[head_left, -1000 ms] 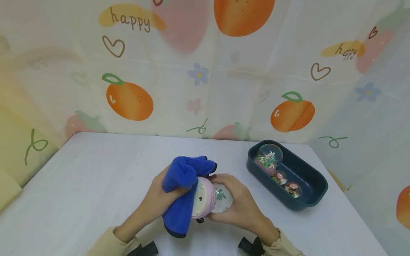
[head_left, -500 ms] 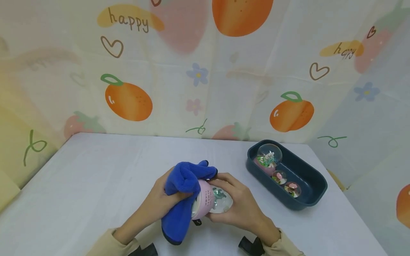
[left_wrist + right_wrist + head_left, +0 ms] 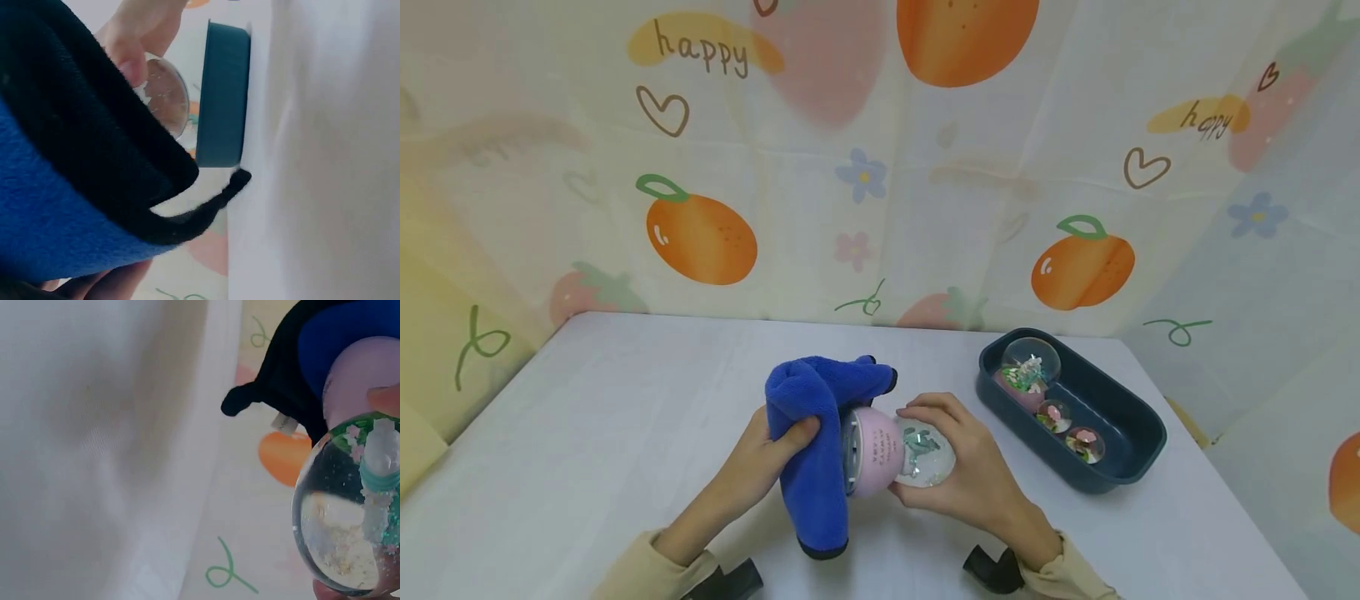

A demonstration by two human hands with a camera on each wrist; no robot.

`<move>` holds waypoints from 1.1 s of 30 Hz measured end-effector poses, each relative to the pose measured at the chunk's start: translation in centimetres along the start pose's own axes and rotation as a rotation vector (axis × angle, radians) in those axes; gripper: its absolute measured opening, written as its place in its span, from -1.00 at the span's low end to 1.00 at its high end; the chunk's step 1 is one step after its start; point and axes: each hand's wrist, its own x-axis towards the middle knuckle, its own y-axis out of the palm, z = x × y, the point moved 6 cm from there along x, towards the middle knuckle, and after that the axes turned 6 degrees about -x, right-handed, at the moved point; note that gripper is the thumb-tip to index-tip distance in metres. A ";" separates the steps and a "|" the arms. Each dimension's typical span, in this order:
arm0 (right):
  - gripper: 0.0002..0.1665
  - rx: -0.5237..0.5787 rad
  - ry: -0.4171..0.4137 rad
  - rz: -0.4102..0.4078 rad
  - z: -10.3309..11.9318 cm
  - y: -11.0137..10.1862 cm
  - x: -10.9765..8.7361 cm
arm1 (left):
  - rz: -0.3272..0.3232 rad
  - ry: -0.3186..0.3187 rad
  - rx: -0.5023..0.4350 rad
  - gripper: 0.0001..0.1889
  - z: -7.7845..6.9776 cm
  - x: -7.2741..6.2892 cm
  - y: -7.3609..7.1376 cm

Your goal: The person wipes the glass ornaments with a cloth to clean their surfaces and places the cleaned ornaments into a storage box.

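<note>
A snow globe (image 3: 880, 451) with a pink base and a clear dome lies on its side in the air over the table. My right hand (image 3: 973, 467) grips it by the dome, thumb below and fingers above. In the right wrist view the dome (image 3: 337, 519) shows a small figure and glitter inside. My left hand (image 3: 767, 454) holds a blue cloth (image 3: 820, 442) with black edging, thumb on top, its other fingers hidden behind the cloth. The cloth is beside the base's underside; whether they touch I cannot tell. In the left wrist view the cloth (image 3: 75, 187) covers much of the scene.
A dark teal tray (image 3: 1123, 400) stands on the table's right side. Inside it are another pink-based snow globe (image 3: 1028, 373) and two small clear domes, one of them a glass ball (image 3: 1086, 445). The white table (image 3: 625, 400) meets a fruit-printed curtain (image 3: 805, 200) behind.
The left hand and cloth have drawn slightly left and up from the base, so more of the base's underside edge shows. The right hand still holds the dome, shifted slightly right and up.
</note>
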 end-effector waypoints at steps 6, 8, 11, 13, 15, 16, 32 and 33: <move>-0.09 -0.100 0.004 -0.002 0.0 -0.1 0.0 | 0.073 -0.040 0.037 -0.47 0.1 0.1 0.8; -0.11 -0.119 -0.002 0.005 0.1 -0.1 0.0 | 0.088 -0.062 0.045 -0.43 0.3 0.1 1.3; -0.12 -0.147 -0.050 -0.004 0.6 0.0 -0.1 | 0.093 -0.099 0.068 -0.34 0.5 0.1 1.9; -0.14 -0.171 -0.104 -0.016 1.1 0.0 -0.1 | 0.093 -0.118 0.110 -0.26 0.7 0.0 2.3; -0.15 -0.200 -0.170 -0.035 1.6 0.1 -0.2 | 0.089 -0.116 0.166 -0.20 0.7 -0.1 2.6; -0.15 -0.210 -0.200 -0.043 1.9 0.2 -0.2 | 0.088 -0.105 0.197 -0.18 0.7 -0.1 2.7; -0.14 -0.185 -0.341 -0.080 2.4 -0.1 -0.3 | 0.023 0.011 0.268 -0.55 -0.1 0.2 1.8; -0.14 -0.171 -0.341 -0.076 2.4 -0.1 -0.3 | 0.036 -0.014 0.252 -0.55 0.1 0.2 1.7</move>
